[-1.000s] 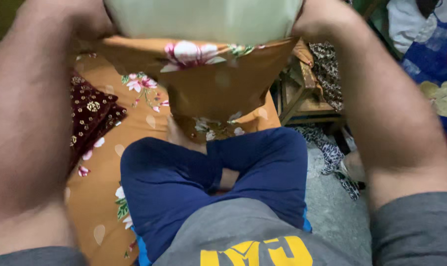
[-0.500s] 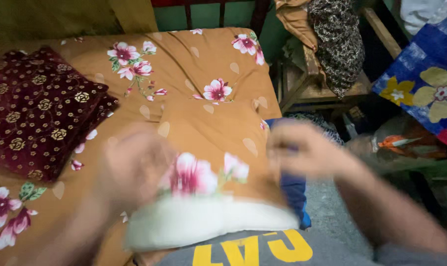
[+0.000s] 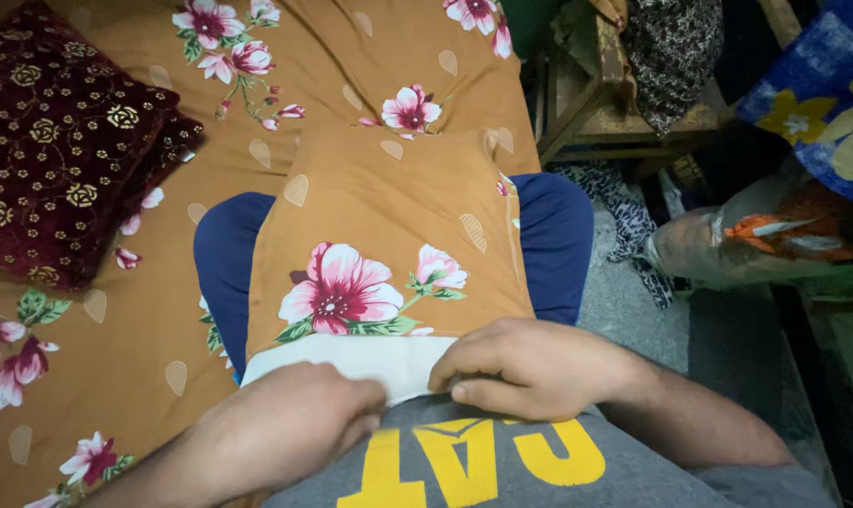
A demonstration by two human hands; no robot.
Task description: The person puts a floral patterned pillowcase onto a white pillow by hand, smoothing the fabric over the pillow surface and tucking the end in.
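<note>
Head cam: both hands (image 3: pixel 417 400) pinch soft floral pillowcase (image 3: pixel 389 254) — white pillow (image 3: pixel 351 362) inside.

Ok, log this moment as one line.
left hand: on white pillow | right hand: gripping pillow edge | floral pillowcase: on lap, nearly covering pillow

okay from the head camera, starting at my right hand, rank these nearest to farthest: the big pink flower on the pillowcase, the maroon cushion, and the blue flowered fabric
From the right hand:
1. Big pink flower on the pillowcase, just up and left of the hand, on the lap.
2. Blue flowered fabric, far upper right, beyond the bed's edge.
3. Maroon cushion, far upper left on the bedsheet.
</note>
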